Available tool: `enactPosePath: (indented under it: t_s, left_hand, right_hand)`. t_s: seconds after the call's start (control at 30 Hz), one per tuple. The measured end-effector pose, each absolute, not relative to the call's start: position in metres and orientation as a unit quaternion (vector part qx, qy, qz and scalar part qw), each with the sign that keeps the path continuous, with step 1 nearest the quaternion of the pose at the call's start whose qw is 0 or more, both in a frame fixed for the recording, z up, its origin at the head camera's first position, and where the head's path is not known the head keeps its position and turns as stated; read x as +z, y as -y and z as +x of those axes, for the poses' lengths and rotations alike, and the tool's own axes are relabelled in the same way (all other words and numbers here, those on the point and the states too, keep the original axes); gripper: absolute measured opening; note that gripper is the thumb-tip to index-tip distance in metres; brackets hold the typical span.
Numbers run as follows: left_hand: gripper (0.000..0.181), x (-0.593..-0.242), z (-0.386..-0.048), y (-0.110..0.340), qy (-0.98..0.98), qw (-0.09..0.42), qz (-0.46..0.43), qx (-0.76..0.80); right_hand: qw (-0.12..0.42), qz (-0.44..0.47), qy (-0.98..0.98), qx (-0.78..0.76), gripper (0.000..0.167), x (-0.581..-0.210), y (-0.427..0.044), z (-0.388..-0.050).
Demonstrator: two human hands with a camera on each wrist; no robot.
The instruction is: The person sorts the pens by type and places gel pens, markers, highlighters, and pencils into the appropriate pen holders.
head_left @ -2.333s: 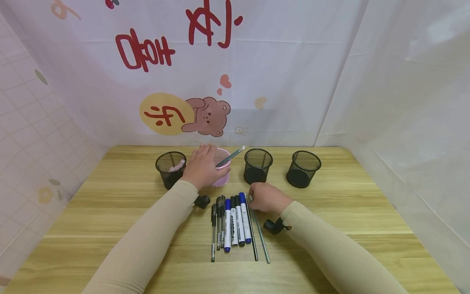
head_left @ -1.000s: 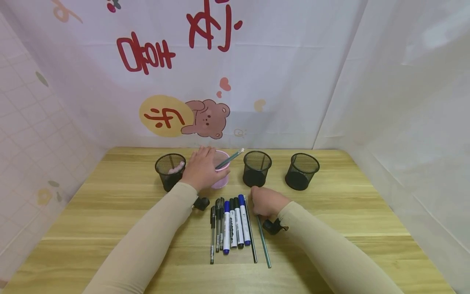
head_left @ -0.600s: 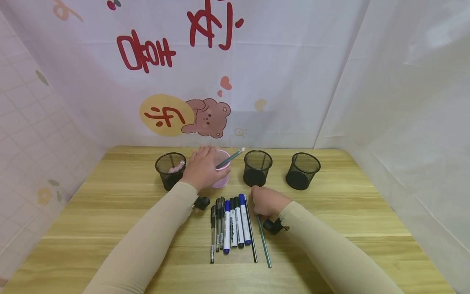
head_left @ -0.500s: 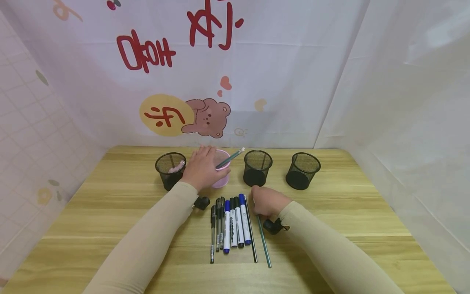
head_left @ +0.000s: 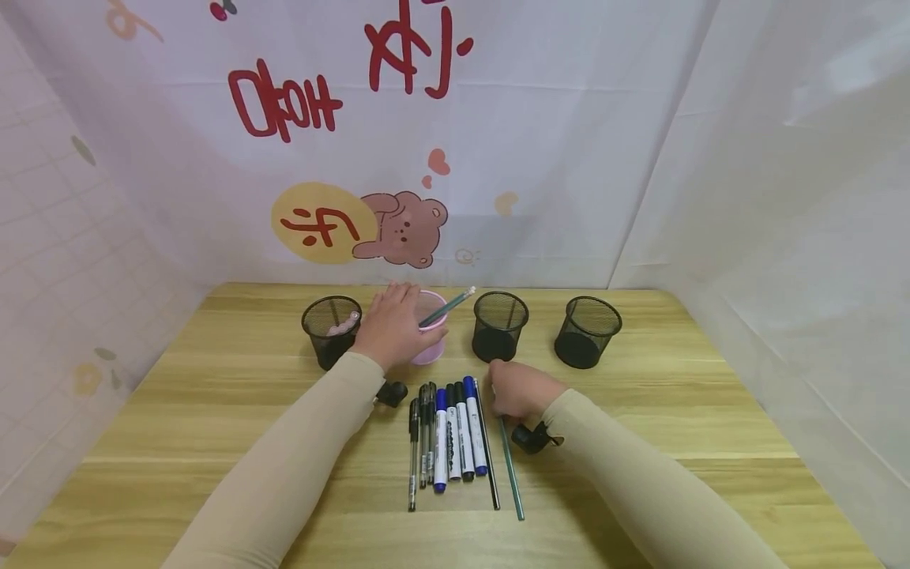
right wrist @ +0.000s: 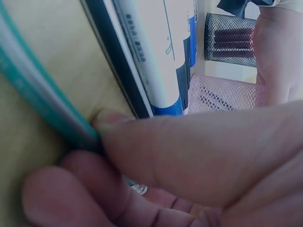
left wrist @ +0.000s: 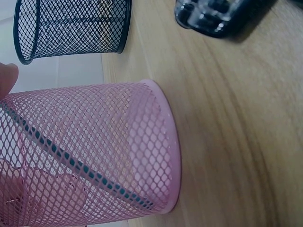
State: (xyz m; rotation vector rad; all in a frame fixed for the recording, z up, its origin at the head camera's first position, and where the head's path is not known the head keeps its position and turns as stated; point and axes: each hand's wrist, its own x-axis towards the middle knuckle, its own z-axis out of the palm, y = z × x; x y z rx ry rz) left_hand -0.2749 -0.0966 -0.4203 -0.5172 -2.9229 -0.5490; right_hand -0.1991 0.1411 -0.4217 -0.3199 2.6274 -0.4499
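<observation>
My left hand point(head_left: 392, 330) grips the pink mesh pen cup point(head_left: 428, 351) at its left side and rim. A green pencil point(head_left: 455, 302) leans inside that cup with its eraser end above the rim, and its shaft crosses the mesh wall in the left wrist view. My right hand point(head_left: 522, 389) pinches another green pencil point(head_left: 510, 472) between thumb and fingers near its far end, which the hand mostly hides. That pencil lies on the table, right of a black pencil point(head_left: 488, 454) and several white markers point(head_left: 460, 435) with blue or black caps.
Several black-capped gel pens point(head_left: 424, 435) lie left of the markers. A black mesh cup point(head_left: 330, 336) holding something pink stands left of the pink cup. Two more black mesh cups, a middle one point(head_left: 500, 328) and a right one point(head_left: 587, 333), stand along the wooden table's point(head_left: 661, 442) back.
Since the earliest frame, my right hand has settled over the green pencil's far end, and that pencil has shifted slightly nearer. My left hand stays on the pink cup. The last second shows almost no movement.
</observation>
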Motion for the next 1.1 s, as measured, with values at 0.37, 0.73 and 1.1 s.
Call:
enactPosePath:
  t_s: [0.37,0.73,1.1]
  left_hand:
    - [0.094,-0.422,-0.277,0.096,0.967,0.065,-0.170,-0.181]
    - [0.095,-0.424,-0.277,0.097,0.967,0.060,-0.168,-0.181]
    - [0.094,-0.423,-0.277,0.097,0.967,0.060,-0.168,-0.179]
  right_hand:
    - [0.226,-0.093,-0.950,-0.193,0.043,-0.418,-0.143,-0.200]
    - [0.162,-0.128,-0.956,-0.208,0.051,-0.406,-0.157,-0.199]
    - [0.139,-0.148,-0.935,-0.291,0.052,-0.390,-0.174,-0.197]
